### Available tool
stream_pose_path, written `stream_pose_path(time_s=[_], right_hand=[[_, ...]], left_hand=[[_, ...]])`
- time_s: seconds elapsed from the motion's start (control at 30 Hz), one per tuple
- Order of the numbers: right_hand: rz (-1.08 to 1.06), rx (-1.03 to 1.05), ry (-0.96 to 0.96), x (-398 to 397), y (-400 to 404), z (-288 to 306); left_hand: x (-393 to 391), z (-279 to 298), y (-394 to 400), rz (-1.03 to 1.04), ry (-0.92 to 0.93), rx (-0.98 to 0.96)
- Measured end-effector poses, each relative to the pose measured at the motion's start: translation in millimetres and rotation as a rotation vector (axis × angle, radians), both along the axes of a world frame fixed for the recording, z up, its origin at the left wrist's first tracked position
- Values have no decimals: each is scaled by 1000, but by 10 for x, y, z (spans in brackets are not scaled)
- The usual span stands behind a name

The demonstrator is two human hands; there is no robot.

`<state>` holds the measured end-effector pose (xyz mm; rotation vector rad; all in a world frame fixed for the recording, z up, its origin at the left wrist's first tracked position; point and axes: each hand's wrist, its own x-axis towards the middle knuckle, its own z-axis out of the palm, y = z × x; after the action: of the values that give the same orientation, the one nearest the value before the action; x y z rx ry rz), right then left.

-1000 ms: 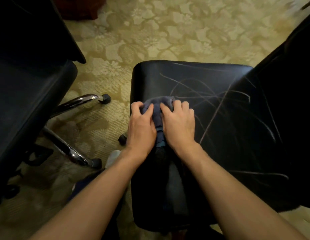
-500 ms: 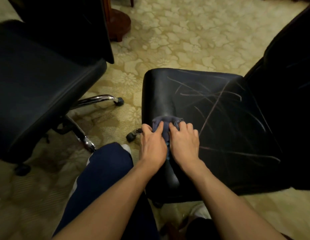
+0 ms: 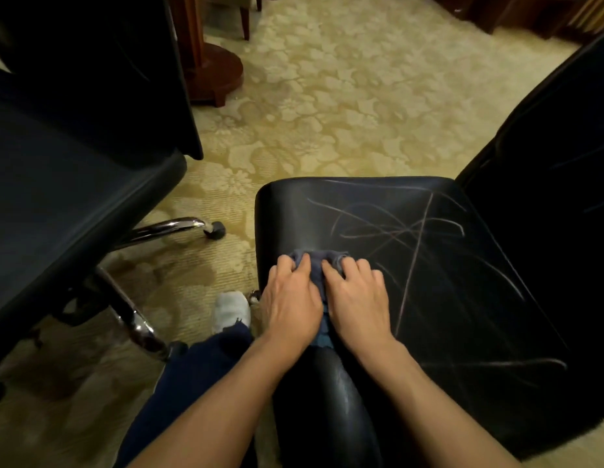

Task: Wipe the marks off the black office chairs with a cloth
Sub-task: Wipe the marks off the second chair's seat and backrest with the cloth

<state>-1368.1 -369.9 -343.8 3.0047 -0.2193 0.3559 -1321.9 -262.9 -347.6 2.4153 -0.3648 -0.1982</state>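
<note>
A black office chair seat (image 3: pixel 445 298) fills the centre right, covered with thin pale scribble marks (image 3: pixel 408 231). A bunched dark blue cloth (image 3: pixel 319 261) lies on the seat's left front part. My left hand (image 3: pixel 290 305) and my right hand (image 3: pixel 358 302) press down on the cloth side by side, fingers curled over its far edge. The cloth shows only between and ahead of the hands. The chair's backrest (image 3: pixel 557 170) rises at the right, with faint marks on it.
A second black office chair (image 3: pixel 57 197) stands at the left, with chrome legs (image 3: pixel 135 322) and a caster (image 3: pixel 216 229) on the patterned beige carpet (image 3: pixel 344 96). My knee in dark trousers (image 3: pixel 199 366) and a white sock (image 3: pixel 231 310) are below. A wooden pedestal base (image 3: pixel 216 72) stands behind.
My hands and the cloth have slid back toward the seat's near edge, then stayed about in place. The view has tilted up, and more carpet and furniture show.
</note>
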Motion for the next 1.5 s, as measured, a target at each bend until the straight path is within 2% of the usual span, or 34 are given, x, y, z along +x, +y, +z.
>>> stream_pose_path(time_s=[0.17, 0.3, 0.53, 0.7, 0.93, 1.03, 1.13, 1.3, 1.5], right_hand=[[24, 53, -13, 709, -290, -4], [37, 37, 23, 1368, -440, 24], [15, 14, 110, 2239, -580, 31], [-29, 65, 87, 2073, -559, 20], [4, 124, -34, 1013, -373, -46], [6, 133, -24, 785, -345, -59], [34, 112, -38, 900, -389, -49], [51, 56, -8, 1469, -618, -45], [8, 126, 78, 2103, -971, 58]], left_hand=[[770, -44, -258, 10, -107, -52], [1349, -119, -339, 4, -199, -12], [2119, -89, -600, 77, -78, 88], [1977, -70, -607, 72, -75, 68], [1089, -255, -212, -145, -363, 121], [864, -217, -137, -184, -375, 168], [955, -227, -169, -160, -397, 165], [1464, -147, -415, -196, -373, 272], [2117, 1, -851, -163, -316, 293]])
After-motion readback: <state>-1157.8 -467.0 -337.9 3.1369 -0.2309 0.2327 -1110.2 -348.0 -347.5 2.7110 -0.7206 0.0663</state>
